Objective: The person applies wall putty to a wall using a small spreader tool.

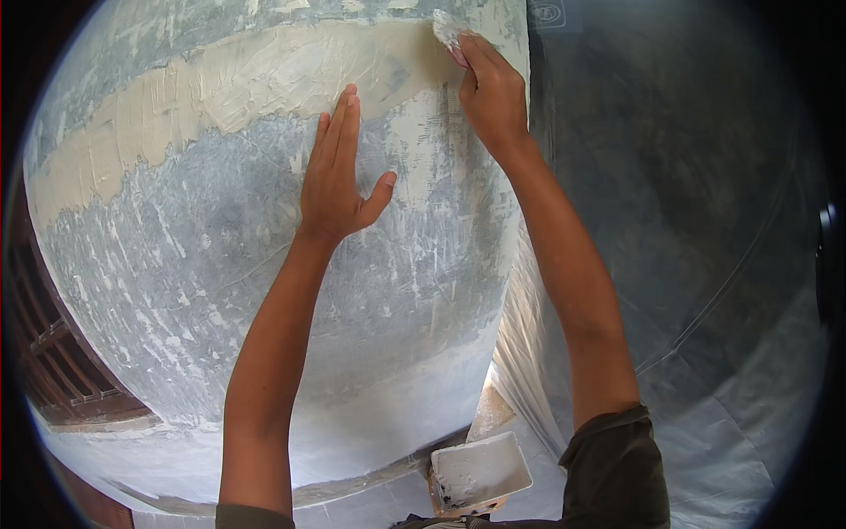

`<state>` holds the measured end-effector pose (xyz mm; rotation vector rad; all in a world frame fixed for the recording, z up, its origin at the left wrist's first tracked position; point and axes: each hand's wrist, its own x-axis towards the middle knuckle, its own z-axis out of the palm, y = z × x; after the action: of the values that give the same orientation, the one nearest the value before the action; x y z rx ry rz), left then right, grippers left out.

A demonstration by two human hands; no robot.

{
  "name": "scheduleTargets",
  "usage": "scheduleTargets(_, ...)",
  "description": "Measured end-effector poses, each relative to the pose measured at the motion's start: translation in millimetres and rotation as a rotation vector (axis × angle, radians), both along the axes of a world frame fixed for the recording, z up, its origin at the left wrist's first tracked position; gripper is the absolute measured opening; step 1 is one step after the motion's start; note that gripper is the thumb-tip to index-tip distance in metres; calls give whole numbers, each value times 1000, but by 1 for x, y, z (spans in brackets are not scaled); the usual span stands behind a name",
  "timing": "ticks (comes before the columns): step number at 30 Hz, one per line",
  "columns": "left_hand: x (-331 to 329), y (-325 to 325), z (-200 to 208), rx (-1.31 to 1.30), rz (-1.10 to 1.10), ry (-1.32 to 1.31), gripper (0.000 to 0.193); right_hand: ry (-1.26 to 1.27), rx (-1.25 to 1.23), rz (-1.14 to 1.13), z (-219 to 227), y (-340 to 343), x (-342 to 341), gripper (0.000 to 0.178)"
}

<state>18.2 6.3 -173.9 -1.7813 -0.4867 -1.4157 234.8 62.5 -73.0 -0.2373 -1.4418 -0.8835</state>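
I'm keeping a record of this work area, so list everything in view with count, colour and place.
wall: one, patchy grey and white, left and centre
paste band: one, cream, across the upper wall
scraper-like tool: one, smeared white, top centre
tub: one, whitish, pale paste inside, bottom centre
wooden frame: one, brown, barred, left edge
sheeting: count unclear, dark grey to whitish, right side
floor: one, pale grey, bottom
unclear object: one, black, right edge
sleeves: two, dark, bottom
left hand: one, bare, fingers spread, before the wall
right hand: one, bare, gripping the tool
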Motion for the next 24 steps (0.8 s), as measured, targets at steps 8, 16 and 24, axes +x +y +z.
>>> scheduleTargets(8,-3,-2,1,1,-10,-1,80,-81,61,-151,-19,11,-18,39)
scheduleTargets(16,-1,-2,2,-3,-26,-2,81,-154,-81,-184,-35,-11,-8,50)
scheduleTargets(24,-7,0,0,5,-21,0,81,-264,-544,-13,-49,-63,5,35)
